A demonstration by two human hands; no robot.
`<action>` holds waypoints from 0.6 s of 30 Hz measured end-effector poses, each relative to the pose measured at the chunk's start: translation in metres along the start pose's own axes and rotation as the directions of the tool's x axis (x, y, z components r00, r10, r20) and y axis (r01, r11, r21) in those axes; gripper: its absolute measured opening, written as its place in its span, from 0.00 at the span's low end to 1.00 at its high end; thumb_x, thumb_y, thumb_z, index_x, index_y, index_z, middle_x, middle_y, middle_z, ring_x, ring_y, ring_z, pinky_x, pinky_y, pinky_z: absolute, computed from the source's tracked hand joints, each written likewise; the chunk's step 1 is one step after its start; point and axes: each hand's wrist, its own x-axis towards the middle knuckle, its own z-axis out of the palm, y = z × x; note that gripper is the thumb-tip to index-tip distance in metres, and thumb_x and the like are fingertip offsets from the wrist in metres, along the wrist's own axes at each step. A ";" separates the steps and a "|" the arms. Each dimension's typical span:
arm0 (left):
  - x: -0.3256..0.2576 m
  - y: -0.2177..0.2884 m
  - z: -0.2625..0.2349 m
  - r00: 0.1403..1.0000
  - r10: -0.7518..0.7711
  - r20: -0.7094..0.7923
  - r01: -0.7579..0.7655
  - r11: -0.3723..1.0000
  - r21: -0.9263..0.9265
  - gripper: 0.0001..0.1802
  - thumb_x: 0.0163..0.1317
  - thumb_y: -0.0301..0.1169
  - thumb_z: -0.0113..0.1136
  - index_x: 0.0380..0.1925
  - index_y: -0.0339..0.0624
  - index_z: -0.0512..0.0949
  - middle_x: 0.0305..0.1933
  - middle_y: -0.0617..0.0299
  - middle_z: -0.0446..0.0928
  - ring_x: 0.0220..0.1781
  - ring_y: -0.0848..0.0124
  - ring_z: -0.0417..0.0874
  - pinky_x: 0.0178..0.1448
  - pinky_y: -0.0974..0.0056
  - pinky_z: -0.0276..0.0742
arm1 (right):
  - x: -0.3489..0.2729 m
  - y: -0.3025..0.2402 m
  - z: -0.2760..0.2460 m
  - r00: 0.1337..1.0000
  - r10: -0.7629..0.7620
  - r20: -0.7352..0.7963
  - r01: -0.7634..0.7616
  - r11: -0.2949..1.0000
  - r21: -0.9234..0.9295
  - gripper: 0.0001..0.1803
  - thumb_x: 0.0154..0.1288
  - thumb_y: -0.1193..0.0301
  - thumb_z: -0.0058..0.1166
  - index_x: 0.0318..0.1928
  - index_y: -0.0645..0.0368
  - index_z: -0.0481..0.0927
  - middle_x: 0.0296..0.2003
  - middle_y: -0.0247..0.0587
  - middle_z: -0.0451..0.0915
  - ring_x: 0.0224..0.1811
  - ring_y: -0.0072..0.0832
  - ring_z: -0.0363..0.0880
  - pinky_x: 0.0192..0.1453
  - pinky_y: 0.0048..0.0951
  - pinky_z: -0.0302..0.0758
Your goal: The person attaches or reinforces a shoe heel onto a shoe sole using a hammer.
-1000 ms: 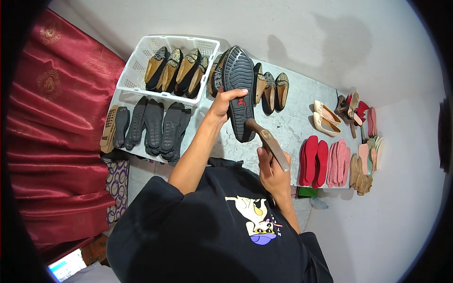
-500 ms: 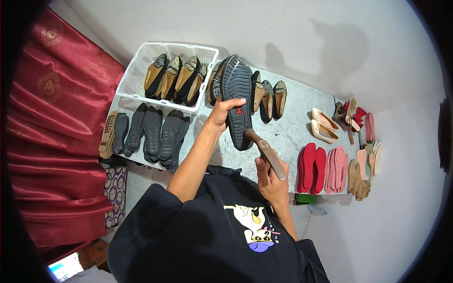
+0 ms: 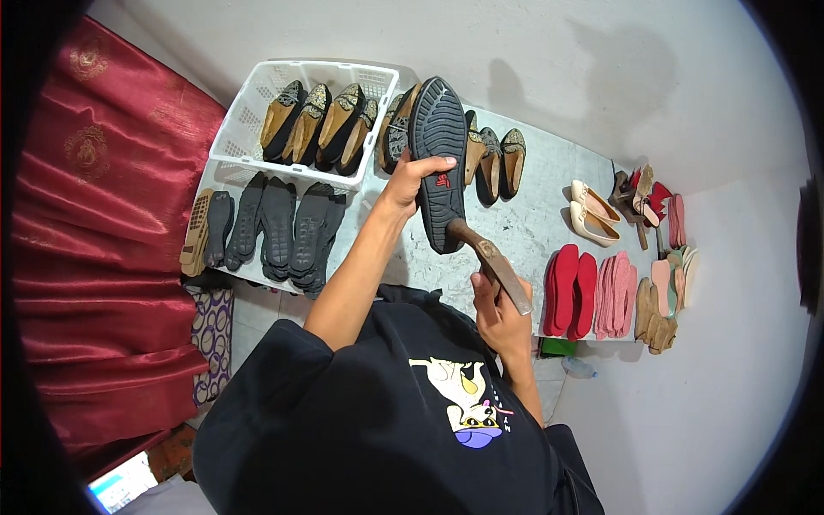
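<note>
My left hand [image 3: 403, 184] grips a black shoe [image 3: 439, 129] held up over the table, its ridged sole turned toward me and the thumb lying across the middle of the sole. A hammer [image 3: 491, 256] with a worn brown metal head is in my right hand [image 3: 505, 326], whose fingers are wrapped round it below the head. The round striking face appears to rest against the heel end of the sole. The hammer's handle is mostly hidden behind my fingers.
A white plastic basket [image 3: 257, 163] holds several patterned flat shoes. More flats [image 3: 489, 167] stand behind the raised shoe. Black soles [image 3: 279, 223] lie in stacks at the left. To the right are cream shoes [image 3: 592, 225], red insoles [image 3: 562, 287] and pink insoles [image 3: 614, 296].
The whole scene sits slightly higher in the picture. Both hands keep their hold, and the hammer still lies by the heel of the sole with little visible shift.
</note>
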 end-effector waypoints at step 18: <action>-0.002 0.006 0.005 1.000 0.018 0.007 -0.018 0.998 -0.055 0.15 0.52 0.24 0.65 0.42 0.34 0.80 0.35 0.55 0.83 0.33 0.65 0.87 0.38 0.59 0.88 | -0.001 -0.002 -0.004 0.995 -0.097 0.014 0.097 0.994 0.048 0.12 0.71 0.68 0.57 0.37 0.66 0.75 0.20 0.42 0.68 0.17 0.32 0.67 0.24 0.32 0.63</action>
